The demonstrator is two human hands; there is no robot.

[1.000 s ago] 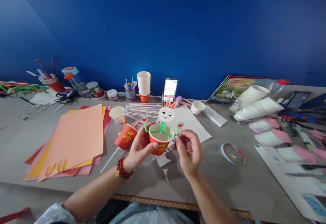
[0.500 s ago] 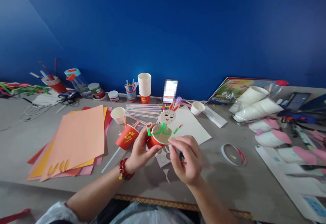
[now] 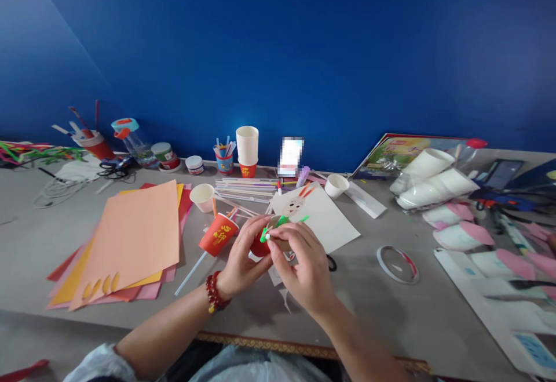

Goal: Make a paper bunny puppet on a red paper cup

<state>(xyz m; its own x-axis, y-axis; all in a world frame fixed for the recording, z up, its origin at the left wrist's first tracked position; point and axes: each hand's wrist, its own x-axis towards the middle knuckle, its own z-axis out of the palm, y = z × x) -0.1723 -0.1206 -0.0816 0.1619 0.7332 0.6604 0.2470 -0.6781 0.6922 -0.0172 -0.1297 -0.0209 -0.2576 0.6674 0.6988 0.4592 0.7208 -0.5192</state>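
My left hand [image 3: 244, 253] is wrapped around a red paper cup [image 3: 259, 247], which is tilted and mostly covered by my fingers. Out of the cup rises a paper rabbit figure [image 3: 295, 208] with a round white face, orange-red ears and bent green arms [image 3: 263, 235]. My right hand [image 3: 303, 272] reaches across the cup's mouth, thumb and forefinger pinched on a small white piece at the end of the left green arm. The other green arm sticks out past my right knuckles. Beneath my hands lie cut white paper scraps [image 3: 284, 299], and a black scissors-like loop [image 3: 332, 262] shows beside my right hand.
Stacked coloured paper [image 3: 134, 237] lies left, with another red cup [image 3: 218, 234] tipped beside it. Straws [image 3: 247, 189], a white sheet [image 3: 334, 219] and a white cup [image 3: 336, 185] are behind. A tape roll [image 3: 398, 264] and bagged cups [image 3: 438, 188] are on the right.
My right hand has moved left across the cup, from the rabbit's right-side arm to its left-side arm. The cup and rabbit have tilted over to the right, still in my left hand.
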